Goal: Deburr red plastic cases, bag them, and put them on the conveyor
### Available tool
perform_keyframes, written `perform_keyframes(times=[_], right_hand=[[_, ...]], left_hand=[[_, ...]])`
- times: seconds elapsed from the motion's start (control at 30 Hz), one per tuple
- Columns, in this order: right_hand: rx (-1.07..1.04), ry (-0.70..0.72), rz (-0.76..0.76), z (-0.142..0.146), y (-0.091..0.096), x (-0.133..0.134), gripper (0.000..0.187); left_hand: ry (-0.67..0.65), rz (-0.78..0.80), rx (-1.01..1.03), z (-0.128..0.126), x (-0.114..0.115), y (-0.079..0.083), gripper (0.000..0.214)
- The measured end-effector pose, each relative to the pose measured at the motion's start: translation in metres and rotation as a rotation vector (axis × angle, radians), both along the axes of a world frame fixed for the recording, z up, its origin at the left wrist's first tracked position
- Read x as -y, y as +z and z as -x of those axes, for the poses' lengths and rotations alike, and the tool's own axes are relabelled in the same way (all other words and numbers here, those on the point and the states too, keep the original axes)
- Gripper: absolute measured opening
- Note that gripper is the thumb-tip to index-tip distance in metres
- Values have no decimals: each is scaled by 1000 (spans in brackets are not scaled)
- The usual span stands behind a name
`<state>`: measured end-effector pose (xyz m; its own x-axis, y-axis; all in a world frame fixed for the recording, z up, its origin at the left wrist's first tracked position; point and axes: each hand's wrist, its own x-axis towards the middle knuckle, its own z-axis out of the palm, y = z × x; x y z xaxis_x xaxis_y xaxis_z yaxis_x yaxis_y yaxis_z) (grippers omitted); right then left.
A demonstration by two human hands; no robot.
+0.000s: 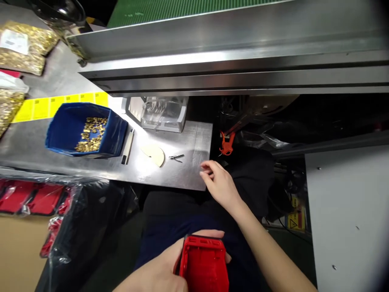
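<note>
My left hand [170, 265] is wrapped around a red plastic housing [206, 265] with a black outer edge, held low over my lap with its hollow side facing up. Part of the housing runs out of the bottom of the view. Over the right corner of the metal table [194, 178], my right hand [220, 184] is loosely curled, with a gap between thumb and forefinger and nothing visible in it. Left of that hand lie a small metal tool [176, 157] like pliers and a cream-coloured curved piece [157, 156].
A blue bin [117, 138] holds small brass parts, with a white-handled pen-like tool [128, 147] beside it. Behind stands a clear-and-grey box [164, 113]. A metal conveyor frame [231, 61] crosses above. An orange tool [227, 144] hangs beyond my right hand. Red parts [45, 198] lie left.
</note>
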<state>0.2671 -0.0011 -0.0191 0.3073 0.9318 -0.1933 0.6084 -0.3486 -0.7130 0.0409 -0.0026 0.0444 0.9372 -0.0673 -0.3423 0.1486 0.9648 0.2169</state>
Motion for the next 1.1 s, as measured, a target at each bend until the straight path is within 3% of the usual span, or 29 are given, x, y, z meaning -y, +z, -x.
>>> perform_keyframes(times=[0.13, 0.23, 0.4, 0.57, 0.77, 0.9, 1.1], right_hand=[[104, 155, -19, 23, -19, -74, 25], [162, 223, -2, 32, -25, -91, 15], [186, 214, 70, 26, -23, -58, 20], [149, 275, 177, 18, -13, -23, 12], [-226, 160, 107, 6, 45, 12, 19], [-358, 238, 177, -2, 82, 35, 17], [-423, 350, 215, -3, 102, 46, 18]], left_hand=[[54, -31, -28, 11, 0, 10, 110], [115, -80, -84, 20, 4, 13, 110], [205, -79, -132, 31, 12, 5, 109], [207, -22, -131, 29, 15, 0, 112], [169, -111, -175, 21, 10, 5, 108], [131, -272, -182, 19, 12, 6, 102], [126, -275, -141, 12, 13, 4, 106]])
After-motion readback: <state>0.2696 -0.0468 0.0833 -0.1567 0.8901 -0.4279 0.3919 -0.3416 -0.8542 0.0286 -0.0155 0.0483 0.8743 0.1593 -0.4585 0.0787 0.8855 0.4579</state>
